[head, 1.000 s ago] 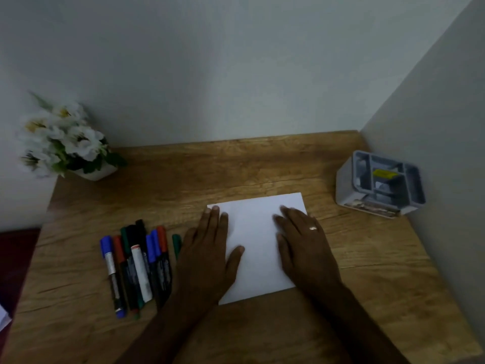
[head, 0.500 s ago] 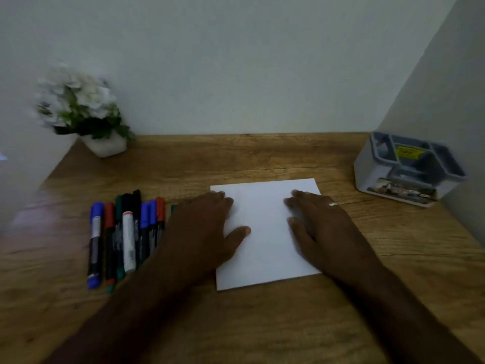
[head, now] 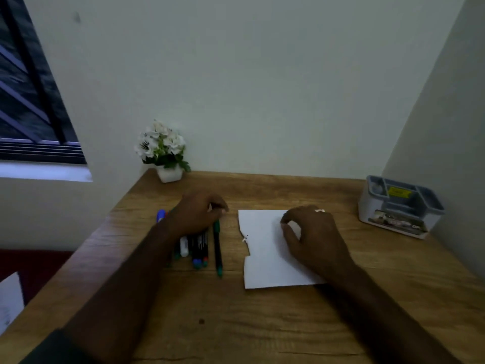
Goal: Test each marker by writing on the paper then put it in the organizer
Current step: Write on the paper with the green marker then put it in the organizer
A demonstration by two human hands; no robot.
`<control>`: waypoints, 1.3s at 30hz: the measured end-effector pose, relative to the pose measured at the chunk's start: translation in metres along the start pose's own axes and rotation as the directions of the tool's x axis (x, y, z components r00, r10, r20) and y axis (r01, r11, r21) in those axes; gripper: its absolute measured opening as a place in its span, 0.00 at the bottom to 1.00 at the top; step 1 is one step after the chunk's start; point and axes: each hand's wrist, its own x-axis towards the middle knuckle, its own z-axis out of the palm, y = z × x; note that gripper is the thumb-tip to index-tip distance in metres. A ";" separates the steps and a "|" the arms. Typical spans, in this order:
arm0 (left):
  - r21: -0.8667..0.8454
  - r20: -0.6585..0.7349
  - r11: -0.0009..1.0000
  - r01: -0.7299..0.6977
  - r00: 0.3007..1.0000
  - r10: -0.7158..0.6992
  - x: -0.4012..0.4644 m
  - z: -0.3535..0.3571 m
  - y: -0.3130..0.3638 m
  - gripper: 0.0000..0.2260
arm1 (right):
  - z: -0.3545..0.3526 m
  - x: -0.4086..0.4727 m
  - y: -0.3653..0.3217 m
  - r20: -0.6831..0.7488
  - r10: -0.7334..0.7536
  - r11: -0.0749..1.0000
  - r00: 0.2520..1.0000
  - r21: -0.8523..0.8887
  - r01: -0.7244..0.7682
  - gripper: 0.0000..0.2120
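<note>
A white sheet of paper (head: 265, 261) lies on the wooden desk (head: 262, 324). Left of it, several markers (head: 195, 248) lie side by side, and a green marker (head: 217, 250) is the one nearest the paper. My left hand (head: 198, 214) is over the far ends of the markers, its fingertips curled and pinching the top end of the green marker, which still lies on the desk. My right hand (head: 312, 232) rests on the paper with loosely curled fingers and holds nothing. The grey organizer (head: 374, 210) stands at the far right by the wall.
A small white pot of white flowers (head: 168, 156) stands in the far left corner of the desk. Walls close the desk in at the back and on the right. A window (head: 29, 106) is at the left. The desk's left edge drops away to the floor.
My left hand has left the paper and moved left onto the markers, closing on the green one. My right hand's fingers have curled on the paper. The camera has tilted up.
</note>
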 end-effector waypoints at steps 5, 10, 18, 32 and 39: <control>0.081 0.189 0.996 0.040 0.980 -0.055 -0.001 -0.011 -0.012 0.12 | 0.022 0.030 -0.068 0.269 -0.124 0.987 0.955 0.133 0.091 0.09; 0.127 0.279 0.992 0.024 0.959 -0.059 -0.003 -0.011 -0.021 0.11 | 0.046 0.030 -0.100 0.309 -0.157 0.987 0.938 0.093 0.134 0.13; 0.250 0.299 0.967 -0.037 0.953 -0.041 0.006 -0.012 -0.013 0.06 | 0.056 0.030 -0.097 0.312 -0.105 0.980 0.944 0.194 0.045 0.21; -0.360 0.103 0.933 -0.014 0.993 0.055 0.000 -0.027 0.007 0.05 | 0.028 0.063 -0.047 0.378 0.001 0.014 0.926 0.926 -0.378 0.18; -0.527 0.144 0.850 -0.020 0.983 0.113 -0.004 -0.011 0.027 0.05 | 0.027 0.056 -0.048 0.249 0.113 0.327 0.962 0.905 -0.272 0.15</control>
